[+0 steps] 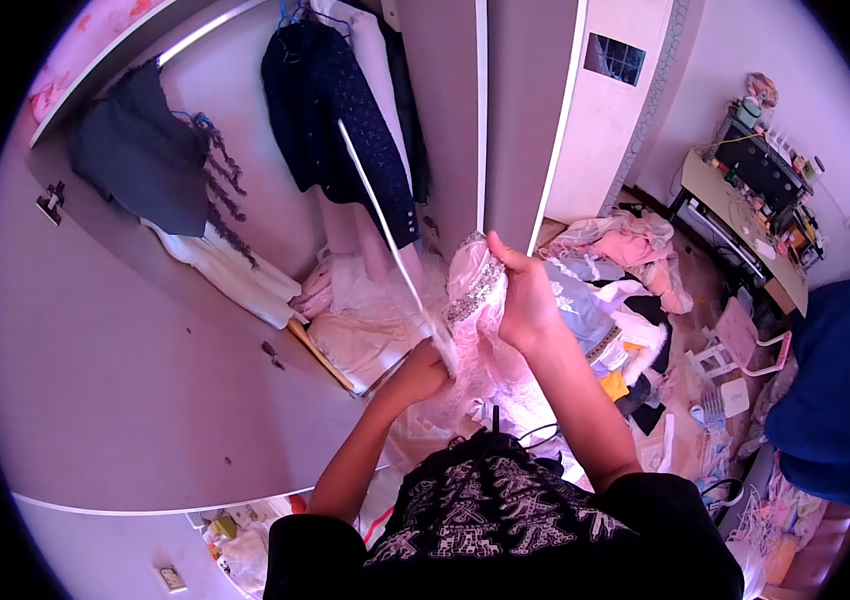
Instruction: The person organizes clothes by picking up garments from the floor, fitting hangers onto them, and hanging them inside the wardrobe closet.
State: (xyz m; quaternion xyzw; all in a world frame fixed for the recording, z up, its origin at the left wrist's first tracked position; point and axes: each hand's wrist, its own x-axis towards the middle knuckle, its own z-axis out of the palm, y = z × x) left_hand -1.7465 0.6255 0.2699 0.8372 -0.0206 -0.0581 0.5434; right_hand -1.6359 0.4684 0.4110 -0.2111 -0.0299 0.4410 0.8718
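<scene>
A pale pink dress (493,350) with a band of silver sequins hangs in front of my chest. My right hand (528,300) grips its upper edge, thumb pointing up beside the sequins. Lower and to the left, my left hand (420,375) is closed on the dress's pink fabric. A long, thin white strip (385,230) slants from the dark jacket down to my left hand; whether the fingers hold it too, I cannot tell. The dress's lower part spreads toward my body and is partly hidden by my arms.
Inside the open wardrobe hang a dark navy jacket (330,115) and a grey garment (140,150). Folded beige cloth (370,345) lies at its base. Piled clothes (595,310) cover the floor at right, near a pink chair (740,335) and a cluttered desk (720,200).
</scene>
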